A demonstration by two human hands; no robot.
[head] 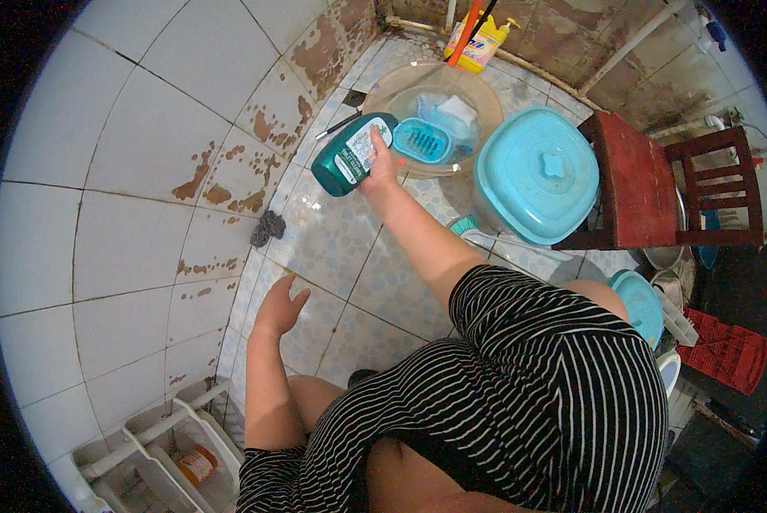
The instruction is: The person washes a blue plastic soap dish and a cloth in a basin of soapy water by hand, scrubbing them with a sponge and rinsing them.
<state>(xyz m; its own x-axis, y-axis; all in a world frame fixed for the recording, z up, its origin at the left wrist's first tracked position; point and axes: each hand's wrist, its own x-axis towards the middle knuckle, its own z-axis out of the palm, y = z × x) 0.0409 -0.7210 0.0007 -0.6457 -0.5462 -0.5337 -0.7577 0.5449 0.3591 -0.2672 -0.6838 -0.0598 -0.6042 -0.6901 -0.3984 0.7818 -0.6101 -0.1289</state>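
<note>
A dark green plastic bottle with a white label (346, 157) is gripped in my right hand (382, 168), tilted over the tiled floor beside a basin. That round translucent basin (383, 83) holds water, a blue soap dish (422, 141) and a white and blue cloth or sponge (451, 115). My left hand (282, 304) hangs near the wall with its fingers apart and nothing in it. Past it, against the foot of the wall, lies a dark grey scouring pad (269, 228). A brush with green bristles (464, 226) rests on the floor right of my right forearm.
White wall tiles (146, 147) with brown stains rise on the left. A lidded light blue tub (537, 173) stands beside a red wooden chair (640, 186). Behind the basin is a yellow pump bottle (476, 43). A white plastic rack (159, 449) stands at lower left, a red crate (723, 349) at right.
</note>
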